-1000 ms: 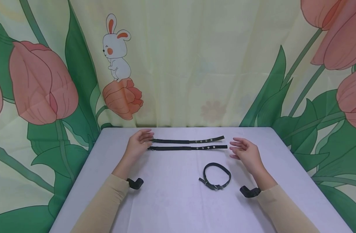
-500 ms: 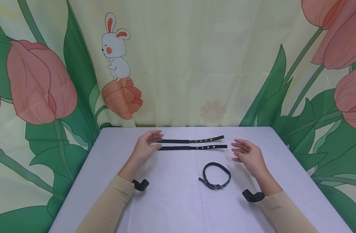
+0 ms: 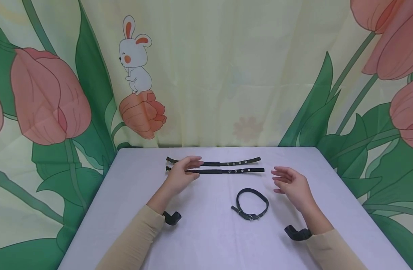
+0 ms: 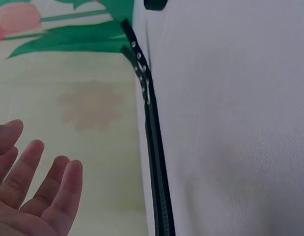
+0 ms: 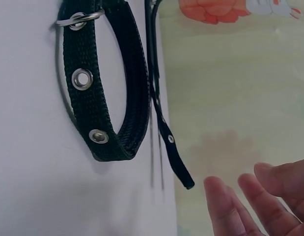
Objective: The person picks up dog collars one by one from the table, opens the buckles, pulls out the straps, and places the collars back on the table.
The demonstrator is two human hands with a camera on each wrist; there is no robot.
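At the back on the left, a white bunny is drawn on the curtain; next comes the left hand, over the left part of the far strap and the near strap, its fingers a bit bent and spread apart; both black straps lie side by side on the white worktop, with metal-rimmed holes toward their right ends; closer to the person, a third strap is buckled into a ring; near it, on the right, is the right hand, fingers loose and apart.
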